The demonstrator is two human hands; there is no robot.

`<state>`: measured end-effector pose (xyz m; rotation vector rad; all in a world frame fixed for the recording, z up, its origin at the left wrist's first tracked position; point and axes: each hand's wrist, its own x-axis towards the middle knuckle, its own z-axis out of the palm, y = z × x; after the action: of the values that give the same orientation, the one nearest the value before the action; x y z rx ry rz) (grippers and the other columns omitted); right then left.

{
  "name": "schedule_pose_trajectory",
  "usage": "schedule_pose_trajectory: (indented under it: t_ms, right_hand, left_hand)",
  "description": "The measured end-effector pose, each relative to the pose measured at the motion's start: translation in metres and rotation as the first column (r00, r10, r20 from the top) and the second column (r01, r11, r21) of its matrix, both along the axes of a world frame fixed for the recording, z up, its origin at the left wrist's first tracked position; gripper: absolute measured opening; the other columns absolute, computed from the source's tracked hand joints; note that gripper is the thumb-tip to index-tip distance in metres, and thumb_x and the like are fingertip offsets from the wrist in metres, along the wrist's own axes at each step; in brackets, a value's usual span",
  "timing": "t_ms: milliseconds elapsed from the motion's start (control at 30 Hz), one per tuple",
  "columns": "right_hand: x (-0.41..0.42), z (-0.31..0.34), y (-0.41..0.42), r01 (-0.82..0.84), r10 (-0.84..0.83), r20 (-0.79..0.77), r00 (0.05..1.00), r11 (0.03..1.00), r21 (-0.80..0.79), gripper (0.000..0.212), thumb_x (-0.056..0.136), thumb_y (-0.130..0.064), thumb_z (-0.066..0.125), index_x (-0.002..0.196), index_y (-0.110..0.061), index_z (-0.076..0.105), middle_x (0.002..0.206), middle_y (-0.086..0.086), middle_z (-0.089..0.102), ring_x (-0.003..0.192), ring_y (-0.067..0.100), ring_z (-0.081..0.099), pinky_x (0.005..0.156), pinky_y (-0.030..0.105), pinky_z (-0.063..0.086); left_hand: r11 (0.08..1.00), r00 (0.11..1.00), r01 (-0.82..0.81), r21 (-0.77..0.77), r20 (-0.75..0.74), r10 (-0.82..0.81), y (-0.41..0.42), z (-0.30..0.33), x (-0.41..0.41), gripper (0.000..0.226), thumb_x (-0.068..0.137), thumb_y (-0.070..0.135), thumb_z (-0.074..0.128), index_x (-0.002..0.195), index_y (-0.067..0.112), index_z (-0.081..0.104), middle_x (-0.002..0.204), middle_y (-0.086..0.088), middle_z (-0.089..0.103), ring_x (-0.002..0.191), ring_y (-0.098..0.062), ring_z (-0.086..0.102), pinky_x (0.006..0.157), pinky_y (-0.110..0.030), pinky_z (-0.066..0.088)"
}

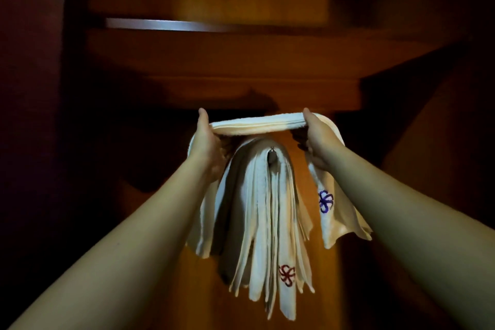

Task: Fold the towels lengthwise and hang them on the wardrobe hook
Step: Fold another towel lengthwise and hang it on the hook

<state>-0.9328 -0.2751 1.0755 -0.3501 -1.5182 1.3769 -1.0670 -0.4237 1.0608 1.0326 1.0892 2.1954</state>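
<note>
Above the hook (272, 149), head view: left hand (207, 142) and right hand (314, 139) each gripped the folded towel (257, 124), stretched level just over the hung towels (263, 211). Step judged: hanging. Next move: lower its midpoint onto the hook.

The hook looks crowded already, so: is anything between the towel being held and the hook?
Yes. A thick bundle of hung towels already drapes over the hook, leaving only its tip showing. The folded towel, stretched between the left hand and right hand, sits just above them.
</note>
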Motion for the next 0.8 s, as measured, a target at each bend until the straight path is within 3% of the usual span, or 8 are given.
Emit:
schedule_pose_trajectory:
  t_ms: [100,267,400,533,633,700,733,800]
  right_hand:
    - [-0.008,-0.004,0.018,0.004,-0.003,0.007,1.000,1.000,-0.019,0.046,0.102,-0.054,0.040,0.129,-0.020,0.053,0.125,0.005,0.062,0.116,0.020,0.057,0.112,0.042,0.038]
    - [-0.020,-0.013,0.042,-0.024,0.025,0.023,0.999,0.998,-0.054,0.051,0.102,-0.053,0.040,0.134,-0.016,0.053,0.126,0.006,0.062,0.121,0.024,0.055,0.112,0.040,0.036]
    - [-0.024,-0.031,0.054,-0.086,0.088,0.020,0.996,0.992,-0.088,0.036,0.102,-0.052,0.043,0.109,-0.019,0.057,0.112,0.007,0.067,0.108,0.021,0.060,0.107,0.037,0.040]
    - [-0.024,-0.060,0.065,-0.154,0.165,0.095,0.982,0.981,-0.116,0.067,0.096,-0.060,0.045,0.146,-0.015,0.042,0.143,0.018,0.053,0.131,0.033,0.051,0.113,0.048,0.039]
    - [-0.012,-0.079,0.069,-0.192,0.195,0.236,0.952,0.981,-0.036,0.071,0.101,-0.057,0.038,0.150,-0.005,0.038,0.139,0.018,0.054,0.132,0.029,0.049,0.114,0.042,0.036]
    - [-0.001,-0.090,0.069,-0.119,0.075,0.317,0.945,0.986,0.121,0.055,0.103,-0.046,0.045,0.126,0.002,0.059,0.109,0.015,0.065,0.101,0.025,0.062,0.090,0.033,0.048]
    - [0.003,-0.095,0.069,-0.030,-0.056,0.340,0.939,0.969,0.244,0.042,0.102,-0.042,0.049,0.109,-0.004,0.067,0.096,0.010,0.068,0.086,0.023,0.065,0.078,0.030,0.050]
    - [0.005,-0.104,0.072,0.223,-0.442,0.300,0.846,0.803,0.553,0.024,0.097,-0.042,0.058,0.094,-0.019,0.062,0.086,-0.003,0.067,0.078,0.017,0.065,0.067,0.029,0.052]
  left_hand:
    - [1.000,1.000,0.022,-0.004,-0.001,-0.022,0.016,0.001,-0.006,0.086,0.094,0.074,0.022,0.137,0.004,0.051,0.110,-0.018,0.068,0.098,-0.025,0.067,0.070,-0.032,0.050]
    - [0.999,1.000,0.025,-0.035,0.003,-0.025,0.035,0.000,-0.015,0.086,0.093,0.076,0.018,0.132,0.006,0.051,0.118,-0.017,0.063,0.092,-0.023,0.064,0.072,-0.033,0.048]
    - [0.997,1.000,0.016,-0.081,0.009,-0.015,0.048,-0.022,-0.029,0.094,0.090,0.079,0.019,0.145,0.007,0.044,0.129,-0.021,0.061,0.101,-0.024,0.064,0.077,-0.035,0.049]
    - [0.984,0.998,0.012,-0.178,-0.052,-0.022,0.053,-0.064,-0.032,0.091,0.089,0.080,0.017,0.143,0.013,0.048,0.119,-0.013,0.069,0.107,-0.022,0.066,0.086,-0.034,0.050]
    - [0.966,0.974,-0.151,-0.209,-0.200,0.109,0.047,-0.097,-0.025,0.076,0.093,0.075,0.026,0.129,0.018,0.061,0.111,-0.003,0.073,0.107,-0.015,0.067,0.091,-0.031,0.050]
    - [0.886,0.831,-0.438,-0.150,-0.444,0.336,0.039,-0.112,-0.018,0.042,0.100,0.057,0.040,0.102,0.027,0.069,0.089,0.006,0.074,0.090,-0.009,0.069,0.078,-0.030,0.054]
    - [0.807,0.676,-0.587,-0.062,-0.586,0.446,0.037,-0.118,-0.017,0.029,0.100,0.048,0.047,0.096,0.028,0.068,0.083,0.006,0.071,0.084,-0.011,0.069,0.073,-0.034,0.056]
    - [0.548,0.205,-0.816,0.185,-0.793,0.573,0.035,-0.124,-0.016,0.015,0.096,0.036,0.056,0.103,0.024,0.062,0.088,0.009,0.062,0.080,-0.013,0.062,0.066,-0.034,0.054]
